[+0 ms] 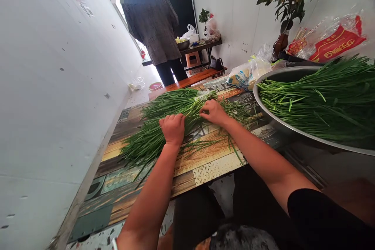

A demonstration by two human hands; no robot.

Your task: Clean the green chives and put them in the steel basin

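Observation:
Long green garlic chives lie in a loose heap on the patterned wooden table. My left hand is closed around a bunch of them, its knuckles upward. Just right of it, my right hand pinches at the pale stem ends of the chives. Its fingertips are partly hidden among the stems. A second pile of chives lies behind my hands. Thin trimmed scraps are strewn right of my right hand.
A large metal basin full of chives stands at the right. Plastic bags and a potted plant are behind it. A person stands beyond the table near a side table. A white wall runs along the left.

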